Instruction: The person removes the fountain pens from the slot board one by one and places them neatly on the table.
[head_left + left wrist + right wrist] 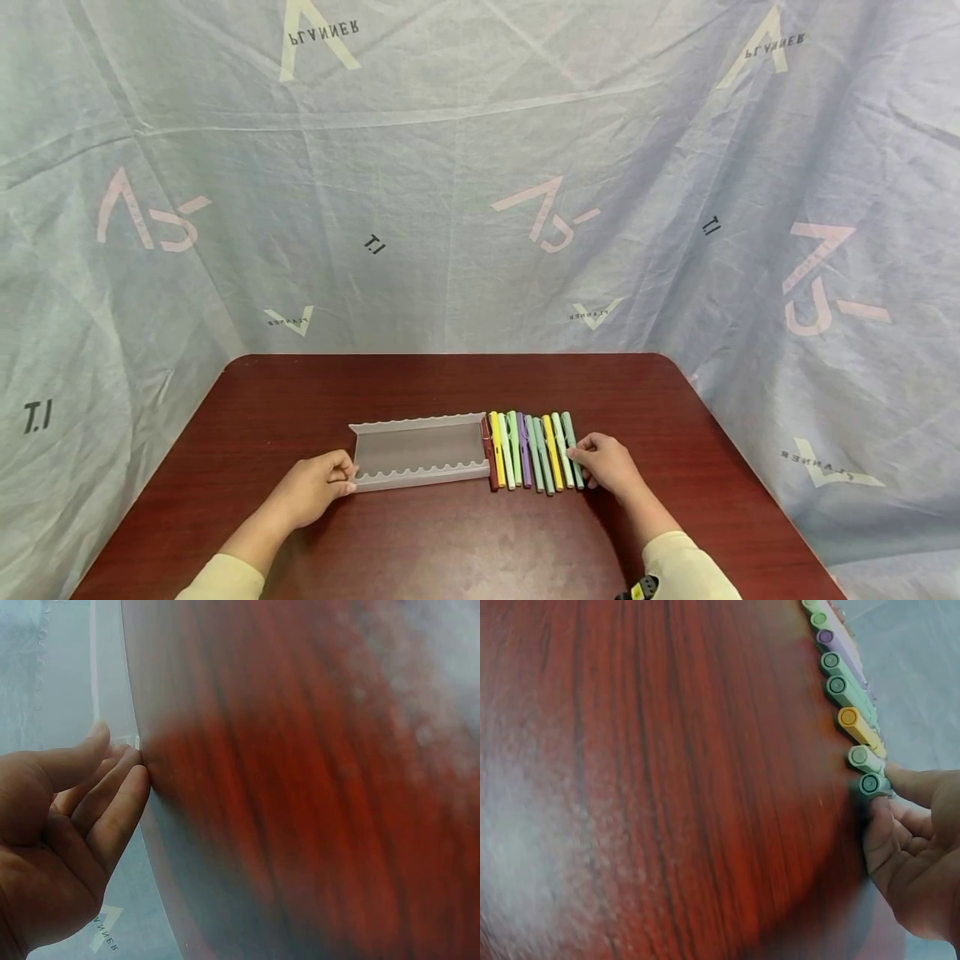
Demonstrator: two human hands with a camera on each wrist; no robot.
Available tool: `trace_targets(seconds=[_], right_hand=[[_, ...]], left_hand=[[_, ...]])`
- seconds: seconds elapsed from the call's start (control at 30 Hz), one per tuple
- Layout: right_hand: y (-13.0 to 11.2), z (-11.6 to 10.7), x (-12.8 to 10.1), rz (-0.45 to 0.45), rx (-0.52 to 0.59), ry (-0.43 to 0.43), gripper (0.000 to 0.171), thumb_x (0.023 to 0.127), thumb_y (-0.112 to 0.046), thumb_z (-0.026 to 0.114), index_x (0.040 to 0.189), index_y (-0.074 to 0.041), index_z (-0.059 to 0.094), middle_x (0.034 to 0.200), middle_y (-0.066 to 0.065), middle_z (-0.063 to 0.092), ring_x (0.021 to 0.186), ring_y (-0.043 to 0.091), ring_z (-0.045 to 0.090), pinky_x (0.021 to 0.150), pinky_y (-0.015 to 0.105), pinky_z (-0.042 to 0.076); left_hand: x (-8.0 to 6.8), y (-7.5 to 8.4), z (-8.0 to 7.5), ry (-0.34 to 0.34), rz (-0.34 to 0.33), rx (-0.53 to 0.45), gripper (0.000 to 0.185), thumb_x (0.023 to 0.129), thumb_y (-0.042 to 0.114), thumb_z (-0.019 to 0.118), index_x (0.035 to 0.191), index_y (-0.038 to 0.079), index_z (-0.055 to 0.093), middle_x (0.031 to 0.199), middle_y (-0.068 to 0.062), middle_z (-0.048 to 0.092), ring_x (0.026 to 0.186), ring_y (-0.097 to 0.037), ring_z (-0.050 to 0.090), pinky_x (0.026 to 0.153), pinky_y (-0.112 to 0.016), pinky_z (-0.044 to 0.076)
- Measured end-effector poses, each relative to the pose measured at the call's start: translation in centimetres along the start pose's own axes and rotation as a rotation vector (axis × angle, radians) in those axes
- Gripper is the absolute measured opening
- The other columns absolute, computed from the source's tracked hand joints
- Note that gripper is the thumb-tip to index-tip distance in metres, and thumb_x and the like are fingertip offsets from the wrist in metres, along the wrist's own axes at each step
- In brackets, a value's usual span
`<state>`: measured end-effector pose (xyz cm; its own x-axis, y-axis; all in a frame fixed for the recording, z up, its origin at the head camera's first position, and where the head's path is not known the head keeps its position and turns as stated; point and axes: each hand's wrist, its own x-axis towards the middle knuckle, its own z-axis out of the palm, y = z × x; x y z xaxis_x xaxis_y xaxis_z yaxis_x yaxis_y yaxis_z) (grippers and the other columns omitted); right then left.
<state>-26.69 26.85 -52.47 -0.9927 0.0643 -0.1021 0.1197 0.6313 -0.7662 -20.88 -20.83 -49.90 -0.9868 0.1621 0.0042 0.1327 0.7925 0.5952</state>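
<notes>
Head: tray (pixel 417 454) end is touched by left hand (pixel 318 483), grip relaxed | Right wrist: end pen (pixel 873 784) is apparently pinched by right hand (pixel 915 855) | Worktop (pixel 450 542) is blurred in wrist views

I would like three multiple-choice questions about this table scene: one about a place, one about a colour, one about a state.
1. Where does the row of pens lie?
A. right of the tray
B. inside the tray
C. left of the tray

2. What colour is the pen nearest the tray?
A. blue
B. red
C. black

3. What does the left hand do?
A. lifts a pen
B. lies flat, far from the tray
C. touches the tray's end

Answers: 1 A, the pens lie on the table beside it; 2 B, red pen; 3 C, fingertips meet the tray.
</notes>
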Motion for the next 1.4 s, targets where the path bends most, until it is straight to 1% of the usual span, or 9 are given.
trace_targets(seconds=[0.17, 0.4, 0.63, 0.97, 1.03, 1.17, 1.2, 1.27, 1.4], right_hand=[[-0.2, 0.2, -0.1, -0.008, -0.044, 0.014, 0.023, 0.09, -0.026, 0.072, 0.093, -0.005, 0.062, 0.068, 0.008, 0.06, 0.051, 0.02, 0.052, 0.049, 0.034, 0.047], [-0.2, 0.3, -0.1, -0.013, -0.081, 0.018, 0.026, 0.09, -0.028, 0.072, 0.095, -0.006, 0.06, 0.075, 0.006, 0.061, 0.053, 0.02, 0.052, 0.049, 0.034, 0.046], [0.1, 0.5, 0.0, -0.003, -0.094, 0.023, 0.026, 0.091, -0.03, 0.07, 0.096, -0.006, 0.059, 0.078, 0.006, 0.061, 0.053, 0.02, 0.052, 0.049, 0.034, 0.046], [0.0, 0.5, 0.1, -0.008, -0.083, 0.012, 0.023, 0.092, -0.025, 0.07, 0.097, -0.006, 0.059, 0.074, 0.006, 0.06, 0.054, 0.019, 0.052, 0.049, 0.033, 0.046], [0.0, 0.4, 0.1, -0.008, -0.081, 0.008, 0.023, 0.092, -0.025, 0.07, 0.097, -0.006, 0.059, 0.073, 0.006, 0.06, 0.053, 0.019, 0.052, 0.049, 0.033, 0.046], [-0.2, 0.0, -0.1, -0.002, -0.074, -0.004, 0.025, 0.092, -0.027, 0.069, 0.098, -0.004, 0.061, 0.073, 0.008, 0.062, 0.054, 0.02, 0.055, 0.051, 0.034, 0.048], [-0.2, -0.2, -0.1, 0.003, -0.075, -0.007, 0.026, 0.093, -0.028, 0.069, 0.098, -0.004, 0.062, 0.074, 0.008, 0.062, 0.054, 0.02, 0.056, 0.051, 0.034, 0.049], [-0.3, -0.4, -0.3, 0.014, -0.078, -0.004, 0.029, 0.094, -0.032, 0.067, 0.1, -0.004, 0.062, 0.078, 0.008, 0.063, 0.057, 0.02, 0.057, 0.052, 0.034, 0.05], [-0.7, -0.9, -0.9, 0.012, -0.09, 0.024, 0.035, 0.096, -0.041, 0.062, 0.105, -0.007, 0.062, 0.081, 0.007, 0.064, 0.062, 0.019, 0.059, 0.054, 0.032, 0.051]], left_hand=[[-0.1, 0.0, -0.1, -0.004, -0.009, 0.002, 0.019, 0.085, 0.017, 0.074, 0.083, 0.021, 0.056, 0.108, 0.002, 0.074, 0.085, -0.004, 0.063, 0.072, -0.03, 0.044], [-0.2, 0.1, -0.1, -0.007, -0.015, -0.007, 0.019, 0.085, 0.016, 0.074, 0.083, 0.021, 0.056, 0.108, 0.001, 0.074, 0.089, -0.007, 0.066, 0.073, -0.03, 0.046], [-0.1, 0.1, -0.2, -0.002, -0.007, -0.006, 0.019, 0.085, 0.016, 0.074, 0.083, 0.021, 0.056, 0.108, 0.0, 0.074, 0.093, -0.012, 0.068, 0.074, -0.032, 0.047], [-0.2, 0.0, -0.2, -0.01, 0.001, -0.01, 0.017, 0.086, 0.016, 0.074, 0.083, 0.02, 0.057, 0.108, -0.001, 0.074, 0.099, -0.018, 0.07, 0.078, -0.035, 0.05], [-0.1, 0.0, -0.2, -0.011, 0.002, -0.008, 0.017, 0.086, 0.017, 0.074, 0.084, 0.02, 0.057, 0.109, -0.001, 0.074, 0.099, -0.017, 0.07, 0.078, -0.034, 0.05], [0.0, 0.1, -0.2, -0.021, -0.019, -0.036, 0.017, 0.086, 0.017, 0.074, 0.085, 0.019, 0.058, 0.111, -0.001, 0.073, 0.087, -0.012, 0.064, 0.073, -0.031, 0.045], [0.0, 0.1, -0.3, -0.025, -0.023, -0.047, 0.016, 0.086, 0.017, 0.074, 0.086, 0.019, 0.059, 0.111, 0.0, 0.073, 0.086, -0.011, 0.062, 0.074, -0.031, 0.045], [0.0, 0.2, -0.5, -0.034, -0.015, -0.072, 0.013, 0.087, 0.018, 0.074, 0.089, 0.018, 0.061, 0.11, -0.002, 0.073, 0.087, -0.014, 0.063, 0.075, -0.034, 0.047], [-0.3, 0.7, -1.3, -0.013, -0.011, -0.06, 0.011, 0.092, 0.025, 0.069, 0.098, 0.018, 0.063, 0.106, -0.001, 0.073, 0.103, -0.023, 0.067, 0.086, -0.045, 0.051]])
